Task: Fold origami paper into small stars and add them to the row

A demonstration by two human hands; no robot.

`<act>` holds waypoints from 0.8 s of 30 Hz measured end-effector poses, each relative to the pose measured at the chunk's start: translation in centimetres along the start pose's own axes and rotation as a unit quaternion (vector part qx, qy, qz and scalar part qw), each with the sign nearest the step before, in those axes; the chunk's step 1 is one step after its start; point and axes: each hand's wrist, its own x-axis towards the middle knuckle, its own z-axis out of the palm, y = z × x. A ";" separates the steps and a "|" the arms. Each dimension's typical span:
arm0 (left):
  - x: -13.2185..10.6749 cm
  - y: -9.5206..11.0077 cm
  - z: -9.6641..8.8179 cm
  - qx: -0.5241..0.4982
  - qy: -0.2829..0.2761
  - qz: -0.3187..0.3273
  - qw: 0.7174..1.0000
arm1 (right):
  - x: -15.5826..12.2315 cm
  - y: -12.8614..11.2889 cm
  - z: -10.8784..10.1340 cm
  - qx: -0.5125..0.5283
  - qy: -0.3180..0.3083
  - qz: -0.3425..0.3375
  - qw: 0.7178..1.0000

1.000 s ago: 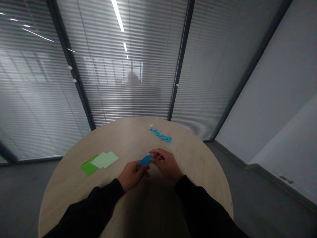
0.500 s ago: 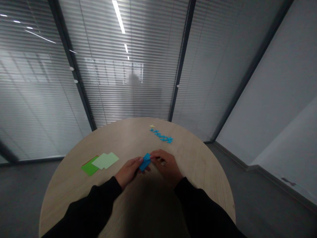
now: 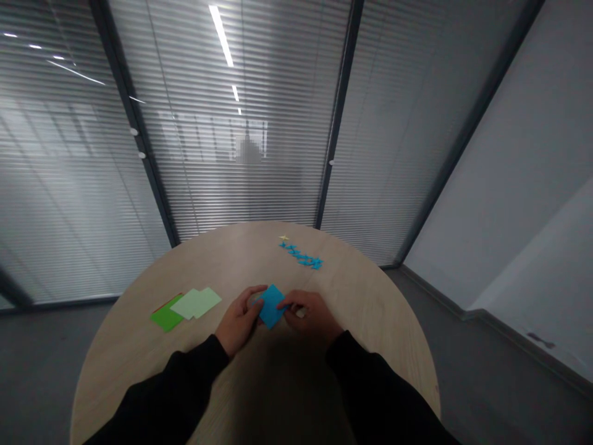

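So, round wood-look bench (image 3: 139,364) here, seen from head height, and going left to right there's a bright green paper sheet (image 3: 165,316) lying flat, with a thin orange edge peeking out from under it. Just beside it and slightly overlapping are two pale green paper sheets (image 3: 195,303).

Next comes the left hand (image 3: 238,320), black sleeve (image 3: 162,389) on the arm, with its fingers pressed against the left side of a blue paper square (image 3: 271,306). That square sits between the hands, up off the bench and turned like a diamond. I can't tell from here if it has any folds in it. The right hand (image 3: 308,311), also in a black sleeve (image 3: 375,389), has its fingertips (image 3: 287,306) on the square's right corner, so both hands are close together and pinching the same piece. There's a small pale bit (image 3: 301,313) by the right hand, but it's too small to make out.

Farther across the bench, near the far edge, there's a loose row of small blue paper shapes (image 3: 300,257), with a tiny cream paper star (image 3: 284,237) at its left end. Behind the bench is a glass partition with blinds (image 3: 241,123).
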 end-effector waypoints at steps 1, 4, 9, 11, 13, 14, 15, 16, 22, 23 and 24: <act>-0.1 0.1 0.0 0.009 0.014 0.000 1.000 | 0.0 0.0 0.0 0.004 0.003 0.006 1.000; -0.2 0.1 -0.2 0.005 0.021 0.008 1.000 | 0.0 0.2 0.1 0.052 0.011 0.049 0.997; -0.3 0.3 -0.4 0.011 0.012 0.032 0.999 | 0.0 1.1 0.3 0.181 0.038 0.167 0.968; -0.5 0.4 -0.3 0.004 -0.007 0.048 0.999 | 0.0 1.5 0.5 0.213 0.042 0.182 0.959; -0.6 0.5 -0.2 -0.012 -0.026 0.059 0.998 | 0.0 1.6 0.7 0.230 0.049 0.185 0.954; -0.6 0.5 -0.1 -0.020 -0.030 0.059 0.998 | 0.0 1.5 0.8 0.234 0.052 0.187 0.953; -0.6 0.4 0.0 -0.026 -0.029 0.057 0.998 | 0.1 1.5 0.9 0.235 0.056 0.189 0.952; -0.6 0.4 0.1 -0.031 -0.024 0.053 0.998 | 0.1 1.4 0.9 0.235 0.059 0.191 0.951; -0.2 0.0 0.2 0.014 0.009 0.035 0.999 | 0.2 1.3 1.4 0.209 0.049 0.203 0.955; -0.2 0.0 0.2 0.020 0.010 0.035 0.999 | 0.2 1.4 1.4 0.213 0.050 0.199 0.955; -0.1 -0.1 0.2 0.025 0.009 0.035 0.999 | 0.2 1.4 1.5 0.222 0.055 0.194 0.954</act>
